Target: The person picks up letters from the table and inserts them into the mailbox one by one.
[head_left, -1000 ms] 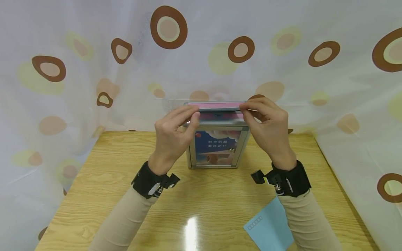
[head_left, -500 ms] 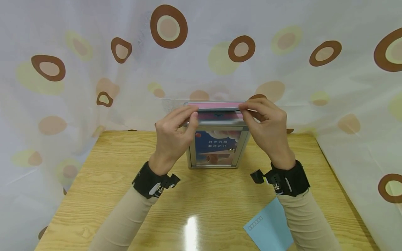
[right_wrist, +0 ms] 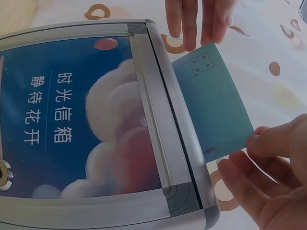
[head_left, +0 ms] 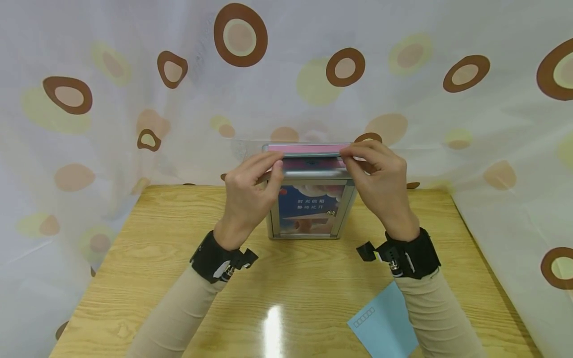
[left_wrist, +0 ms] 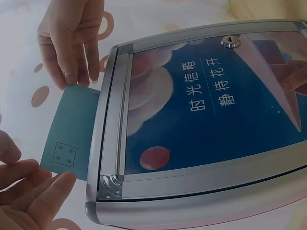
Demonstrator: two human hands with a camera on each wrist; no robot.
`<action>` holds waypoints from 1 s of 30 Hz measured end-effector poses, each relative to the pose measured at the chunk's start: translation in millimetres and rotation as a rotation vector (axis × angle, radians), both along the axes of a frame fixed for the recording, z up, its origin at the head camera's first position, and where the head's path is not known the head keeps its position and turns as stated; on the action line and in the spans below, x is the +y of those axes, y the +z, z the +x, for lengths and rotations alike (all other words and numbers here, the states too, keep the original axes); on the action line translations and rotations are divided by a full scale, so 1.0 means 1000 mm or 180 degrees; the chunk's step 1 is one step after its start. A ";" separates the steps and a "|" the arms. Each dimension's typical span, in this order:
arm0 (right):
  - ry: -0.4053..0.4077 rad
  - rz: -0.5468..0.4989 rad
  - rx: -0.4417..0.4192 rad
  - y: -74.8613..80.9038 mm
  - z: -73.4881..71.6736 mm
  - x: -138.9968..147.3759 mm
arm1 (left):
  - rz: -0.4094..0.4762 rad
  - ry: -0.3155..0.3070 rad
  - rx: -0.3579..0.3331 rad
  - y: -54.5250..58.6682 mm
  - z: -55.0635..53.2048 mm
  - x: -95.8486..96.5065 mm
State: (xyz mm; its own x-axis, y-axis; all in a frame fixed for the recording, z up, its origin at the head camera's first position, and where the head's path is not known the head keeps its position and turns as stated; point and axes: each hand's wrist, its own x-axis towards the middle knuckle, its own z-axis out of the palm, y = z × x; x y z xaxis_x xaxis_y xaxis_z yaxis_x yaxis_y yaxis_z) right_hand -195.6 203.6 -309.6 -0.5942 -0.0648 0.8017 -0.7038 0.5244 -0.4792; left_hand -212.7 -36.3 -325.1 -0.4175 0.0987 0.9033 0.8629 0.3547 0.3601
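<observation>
A silver-framed mailbox (head_left: 309, 211) stands upright, with a blue cloud picture, white Chinese characters and a small lock (left_wrist: 230, 41) on its front. A blue-green envelope (right_wrist: 216, 103) sticks partly out of its top; the lower part is hidden inside. My left hand (head_left: 252, 191) pinches one upper corner of this envelope between thumb and fingers. At the opposite corner, my right hand (head_left: 380, 181) pinches it in the same way. From the head view the envelope shows almost edge-on between the two hands, in front of the mailbox's pink-and-silver lid (head_left: 309, 148).
Another light blue envelope (head_left: 380, 318) lies flat on the wooden table (head_left: 179, 303), partly under the right forearm. Behind the table and along its sides hangs a white curtain (head_left: 286, 99) with brown and yellow ring patterns.
My two hands have drawn very slightly closer together, both keeping their pinch on the envelope. The mailbox stays in its place on the table.
</observation>
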 end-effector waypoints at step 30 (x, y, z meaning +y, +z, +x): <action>-0.0194 -0.0117 -0.0196 -0.011 -0.005 -0.002 | -0.0456 -0.0032 -0.0591 -0.005 0.002 -0.003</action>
State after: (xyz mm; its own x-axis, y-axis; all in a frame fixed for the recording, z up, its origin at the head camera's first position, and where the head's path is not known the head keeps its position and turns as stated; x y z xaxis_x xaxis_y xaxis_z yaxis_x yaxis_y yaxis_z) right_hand -200.2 201.1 -320.6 -0.6445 0.0017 0.7646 -0.6397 0.5466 -0.5404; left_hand -210.7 -38.8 -330.1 -0.5737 0.2252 0.7875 0.7902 0.4052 0.4597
